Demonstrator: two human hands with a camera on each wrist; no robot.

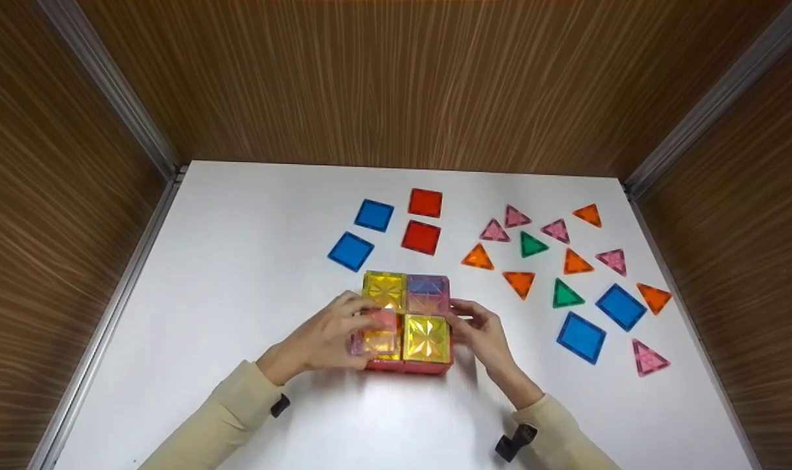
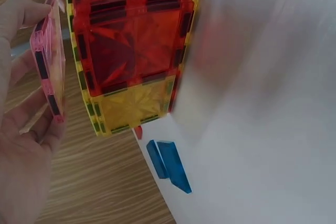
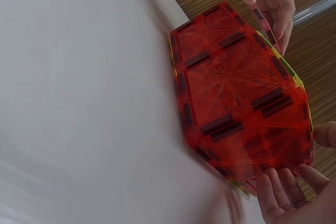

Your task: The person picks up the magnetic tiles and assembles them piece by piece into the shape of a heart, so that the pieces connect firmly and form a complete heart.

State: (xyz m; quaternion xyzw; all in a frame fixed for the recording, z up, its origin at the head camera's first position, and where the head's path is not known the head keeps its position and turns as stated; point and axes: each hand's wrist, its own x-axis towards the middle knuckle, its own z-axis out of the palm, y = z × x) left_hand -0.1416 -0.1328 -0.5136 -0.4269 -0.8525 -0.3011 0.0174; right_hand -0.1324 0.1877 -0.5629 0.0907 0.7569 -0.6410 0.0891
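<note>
A box-shaped block built of magnetic tiles [image 1: 428, 369] stands on the white table, with red sides and some yellow in the left wrist view. Its top has yellow squares [image 1: 428, 338] and a pinkish-purple square [image 1: 427, 295] at the far right. My left hand [image 1: 327, 333] pinches a pink square tile [image 2: 50, 61] by its edges, just above the near-left part of the top. On the block's right side rest the fingertips of my right hand [image 1: 490, 339], its thumb by the top edge. The left hand partly hides the near-left top.
Behind the block lie two blue squares [image 1: 374, 215] and two red squares [image 1: 426, 203]. To the right are scattered pink triangles [image 1: 555, 230], orange triangles [image 1: 576, 262], green triangles [image 1: 533, 245] and two more blue squares [image 1: 582, 337]. Wood-grain walls [image 1: 396, 85] enclose the table.
</note>
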